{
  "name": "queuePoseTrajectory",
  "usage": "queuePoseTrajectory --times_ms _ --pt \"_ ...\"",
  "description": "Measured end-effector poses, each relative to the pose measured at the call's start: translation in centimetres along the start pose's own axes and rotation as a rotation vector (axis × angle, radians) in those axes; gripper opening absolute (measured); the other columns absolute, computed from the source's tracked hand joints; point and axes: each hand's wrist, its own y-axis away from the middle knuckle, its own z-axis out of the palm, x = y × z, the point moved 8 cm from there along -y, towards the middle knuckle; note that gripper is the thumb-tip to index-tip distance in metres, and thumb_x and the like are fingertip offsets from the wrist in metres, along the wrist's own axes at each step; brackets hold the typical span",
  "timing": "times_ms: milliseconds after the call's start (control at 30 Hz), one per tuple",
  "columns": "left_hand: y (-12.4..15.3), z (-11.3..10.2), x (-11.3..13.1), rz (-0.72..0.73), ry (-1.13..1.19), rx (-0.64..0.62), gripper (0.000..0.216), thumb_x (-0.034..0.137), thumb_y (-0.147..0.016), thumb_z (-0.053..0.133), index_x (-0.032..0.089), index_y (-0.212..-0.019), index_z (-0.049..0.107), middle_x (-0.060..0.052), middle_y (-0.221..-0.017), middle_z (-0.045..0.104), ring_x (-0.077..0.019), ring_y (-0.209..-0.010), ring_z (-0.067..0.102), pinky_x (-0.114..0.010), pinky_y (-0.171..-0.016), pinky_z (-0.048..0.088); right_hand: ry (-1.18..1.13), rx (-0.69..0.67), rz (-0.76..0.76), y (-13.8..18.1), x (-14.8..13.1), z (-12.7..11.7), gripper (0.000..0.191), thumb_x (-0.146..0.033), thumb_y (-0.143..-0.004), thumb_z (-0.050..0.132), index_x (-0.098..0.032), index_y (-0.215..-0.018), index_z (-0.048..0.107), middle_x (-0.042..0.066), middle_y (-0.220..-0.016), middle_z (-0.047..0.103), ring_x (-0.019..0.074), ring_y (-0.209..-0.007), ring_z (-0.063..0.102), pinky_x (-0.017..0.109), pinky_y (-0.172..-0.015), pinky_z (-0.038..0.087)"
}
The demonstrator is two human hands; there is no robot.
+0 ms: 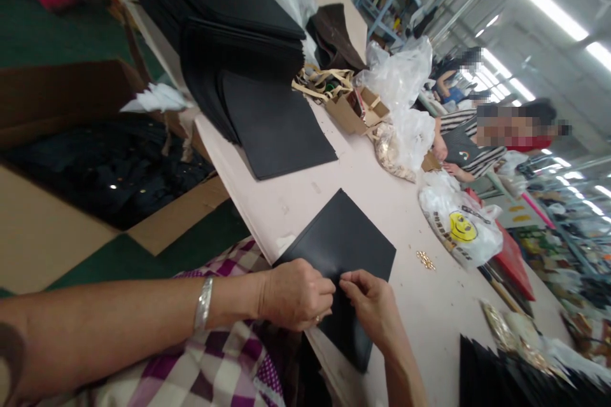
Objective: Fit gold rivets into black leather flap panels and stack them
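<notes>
Black sheet: flat on the desk, lower centre of frame, near corner overhanging the desk edge.
Left hand: bracelet at wrist, fingers curled, pinching the sheet's near edge.
Right hand: fingertips narrowed on the same edge, touching the left.
Step, as judged: fine fingertip work at that edge; it calls for a steady pinch, with the sheet kept flat.
Small brass pieces: loose, right of the sheet.
Smiley bag: beyond them.
Stack of black sheets: upper centre.
</notes>
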Motion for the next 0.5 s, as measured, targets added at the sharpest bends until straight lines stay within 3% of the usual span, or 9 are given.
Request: queuePoseTrajectory --times_ms 233,500 --pt "0.1 0.0 0.0 0.006 -0.014 0.012 0.015 0.028 -0.089 0.056 0.019 -0.078 0.059 -0.001 -0.077 0.065 -0.0172 -0.057 0.059 -0.034 -0.046 0.038 0.049 -0.066 0.068 -0.9 0.1 0.2 0.02 -0.033 -0.08 0.061 -0.018 -0.08 0.073 0.002 -0.069 0.068 0.0162 -0.063 0.059 0.026 -0.057 0.043" --pt "0.2 0.2 -0.1 -0.012 0.019 0.023 0.017 0.029 -0.091 0.053 0.019 -0.079 0.059 -0.001 -0.079 0.063 -0.0165 -0.057 0.059 -0.035 -0.045 0.037 -0.077 -0.241 0.274 -2.3 1.3 0.9 0.015 -0.031 -0.073 0.063 -0.017 -0.072 0.061 -0.001 -0.053 0.06 0.0128 -0.049 0.055 0.023 -0.047 0.043"
